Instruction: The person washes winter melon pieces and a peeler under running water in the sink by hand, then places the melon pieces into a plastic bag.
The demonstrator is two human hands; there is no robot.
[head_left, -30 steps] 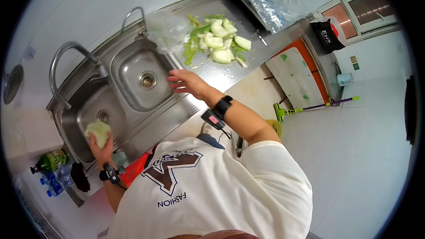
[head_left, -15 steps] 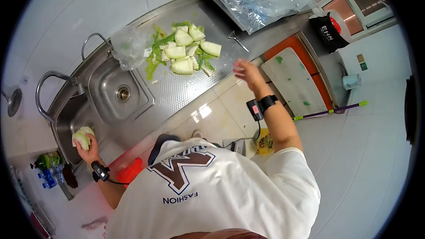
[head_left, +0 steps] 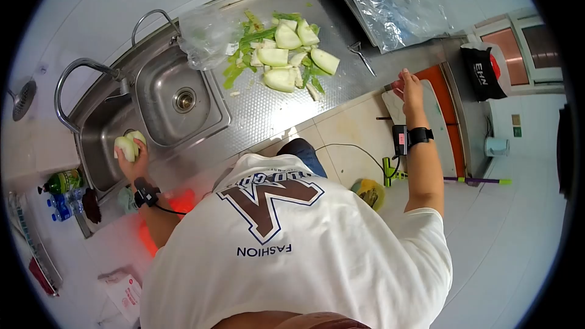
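Observation:
My left hand [head_left: 135, 163] is closed around pale green peeled gourd pieces [head_left: 127, 147], held over the left sink basin [head_left: 100, 167]. My right hand [head_left: 412, 94] is raised off to the right, its fingers stretched out and nothing visible in it. It is over the edge of a white board [head_left: 440, 123] with green marks. On the steel counter [head_left: 256, 119] lies a heap of cut gourd chunks [head_left: 279, 79] among green peelings [head_left: 233, 74]. To the right of the heap rests a metal peeler [head_left: 362, 59].
Two curved faucets [head_left: 79, 64] rise behind the basins. A clear plastic bag [head_left: 204, 36] sits beside the right basin [head_left: 177, 113]. Plastic-wrapped trays [head_left: 390, 9] lie at the back right. Bottles [head_left: 64, 181] stand at far left. A mop with a purple handle [head_left: 475, 180] is on the right.
The view has shifted, so the counter appears further right. My right hand has moved to the right, away from the gourd heap. My left hand still holds the gourd pieces over the basin.

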